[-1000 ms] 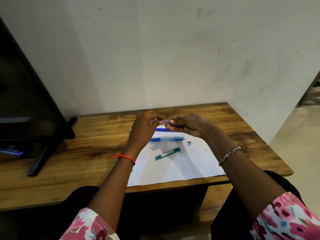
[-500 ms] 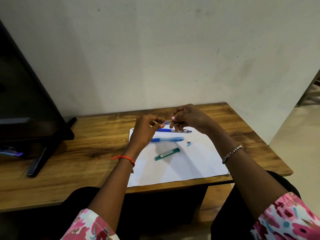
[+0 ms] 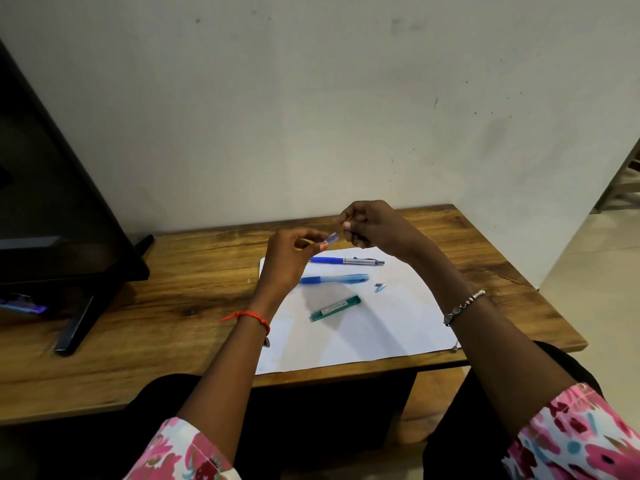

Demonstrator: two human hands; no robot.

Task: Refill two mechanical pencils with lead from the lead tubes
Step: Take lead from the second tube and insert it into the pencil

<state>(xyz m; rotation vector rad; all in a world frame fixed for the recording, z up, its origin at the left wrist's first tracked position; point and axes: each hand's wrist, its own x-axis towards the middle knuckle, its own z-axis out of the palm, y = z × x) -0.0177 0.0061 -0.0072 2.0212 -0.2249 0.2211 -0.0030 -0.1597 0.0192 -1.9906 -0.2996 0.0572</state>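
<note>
My left hand (image 3: 289, 258) pinches a small clear purple lead tube (image 3: 330, 240) above the white paper (image 3: 363, 330). My right hand (image 3: 375, 225) is raised just right of the tube's end with thumb and fingers pinched together; what they hold is too small to tell. On the paper lie a blue and silver mechanical pencil (image 3: 348, 261), a light blue mechanical pencil (image 3: 334, 279), a tiny blue cap piece (image 3: 379, 287) and a green lead tube (image 3: 335, 308).
The paper lies on a wooden table (image 3: 173, 306) against a white wall. A black monitor (image 3: 52, 202) on a stand (image 3: 74, 327) fills the table's left side. The table's right edge drops to a tiled floor (image 3: 595, 271).
My right hand has lifted up and away from the tube's end. My left hand has tilted the purple tube upward. The blue and silver pencil is now fully in view.
</note>
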